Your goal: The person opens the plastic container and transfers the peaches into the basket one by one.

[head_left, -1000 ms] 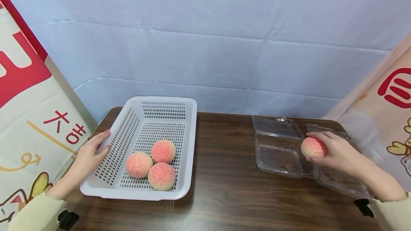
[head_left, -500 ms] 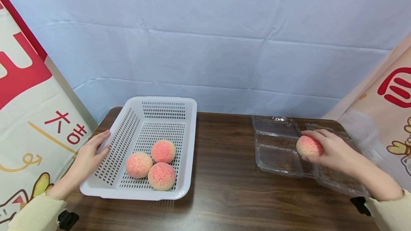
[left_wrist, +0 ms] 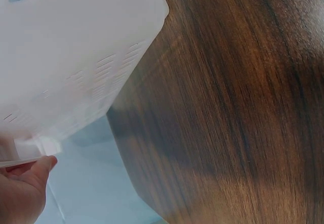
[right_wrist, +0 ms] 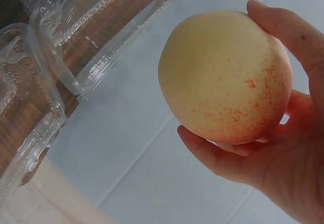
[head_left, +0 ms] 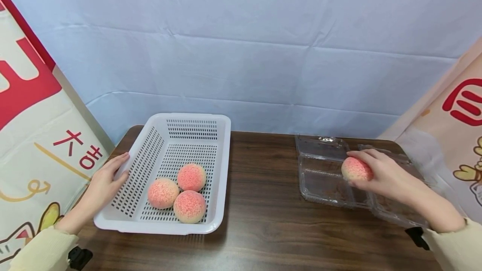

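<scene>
My right hand [head_left: 384,175] grips a pink and pale-yellow peach [head_left: 355,169], holding it above the left clear plastic container [head_left: 323,187]. In the right wrist view, thumb and fingers curl round the sides of the peach [right_wrist: 217,82]. A white perforated basket [head_left: 225,162] stands on the left of the table with three peaches inside: one peach [head_left: 191,177] behind, one peach [head_left: 163,193] at left, one peach [head_left: 190,207] in front. My left hand [head_left: 103,183] holds the basket's left rim; the left wrist view shows the hand [left_wrist: 25,188] pinching the rim.
A second clear container [head_left: 395,208] lies beside the first, partly hidden under my right arm. Both have raised lids towards the back. The dark wooden table [head_left: 263,204] ends at a pale blue cloth backdrop [head_left: 256,70], with printed banners on either side.
My right hand has moved a little to the left with the peach, from over the gap between the containers to over the left one. The left hand and basket have stayed still.
</scene>
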Tool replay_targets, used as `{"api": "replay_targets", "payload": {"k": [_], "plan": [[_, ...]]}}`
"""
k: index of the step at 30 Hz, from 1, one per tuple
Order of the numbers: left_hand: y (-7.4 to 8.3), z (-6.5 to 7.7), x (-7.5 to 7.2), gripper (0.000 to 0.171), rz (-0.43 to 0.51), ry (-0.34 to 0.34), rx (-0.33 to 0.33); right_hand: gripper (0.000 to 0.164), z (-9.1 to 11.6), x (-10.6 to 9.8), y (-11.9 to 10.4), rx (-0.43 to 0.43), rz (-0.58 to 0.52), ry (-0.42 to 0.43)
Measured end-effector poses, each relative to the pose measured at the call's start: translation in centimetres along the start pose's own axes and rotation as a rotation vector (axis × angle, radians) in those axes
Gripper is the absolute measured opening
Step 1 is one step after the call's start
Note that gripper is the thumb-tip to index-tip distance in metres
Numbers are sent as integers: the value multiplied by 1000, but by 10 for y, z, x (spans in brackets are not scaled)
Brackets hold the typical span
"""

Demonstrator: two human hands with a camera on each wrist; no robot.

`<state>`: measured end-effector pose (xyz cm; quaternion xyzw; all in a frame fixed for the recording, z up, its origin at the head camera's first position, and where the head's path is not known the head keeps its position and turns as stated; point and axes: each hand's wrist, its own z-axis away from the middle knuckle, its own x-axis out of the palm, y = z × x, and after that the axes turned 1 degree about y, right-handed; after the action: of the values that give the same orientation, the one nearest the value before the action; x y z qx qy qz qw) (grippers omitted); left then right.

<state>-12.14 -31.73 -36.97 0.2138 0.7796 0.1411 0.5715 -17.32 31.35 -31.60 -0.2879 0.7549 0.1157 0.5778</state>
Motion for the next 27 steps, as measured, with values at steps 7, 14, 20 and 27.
{"api": "replay_targets", "payload": {"k": [7,14,20,27], "plan": [[0,-1,0,49,-7,1,-1,68,-6,2,-5,-22,-17,-9],[0,-1,-1,49,1,-1,-1,67,-8,5,-8,-68,-16,27],[-1,-1,-1,49,-1,-7,-8,66,-10,5,-13,-85,-22,31],[1,1,-2,50,-3,-14,-14,65,-13,6,-18,-95,-36,27]]}}
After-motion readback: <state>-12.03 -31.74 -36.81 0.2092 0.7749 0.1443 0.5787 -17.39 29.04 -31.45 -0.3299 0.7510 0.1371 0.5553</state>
